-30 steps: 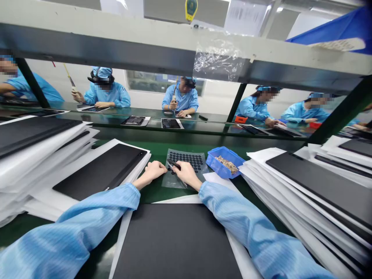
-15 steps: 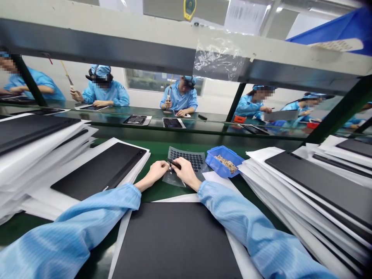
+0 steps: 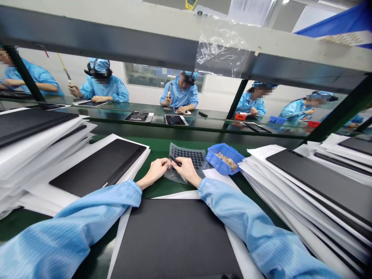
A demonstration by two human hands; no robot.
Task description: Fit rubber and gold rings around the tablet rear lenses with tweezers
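Observation:
My left hand (image 3: 157, 170) is closed in a pinch beside the left edge of a clear sheet carrying rows of small black round stickers (image 3: 194, 156). Whatever its fingertips hold is too small to make out. Close against it, my right hand (image 3: 186, 169) grips a slim black tool (image 3: 174, 160) over the sheet's near part. The fingers hide much of that tool. Below both forearms lies a large dark tablet-like panel (image 3: 177, 236) on white sheets.
A blue bin (image 3: 220, 167) of small tan pieces stands right of the sheet. Stacks of dark panels with white sheets rise at left (image 3: 37, 126) and right (image 3: 319, 182). A shelf beam (image 3: 162, 35) crosses above. Several co-workers in blue sit across the bench.
The camera view has shifted slightly. Both hands stay together at the sticker sheet, and the black tool in my right hand has barely moved.

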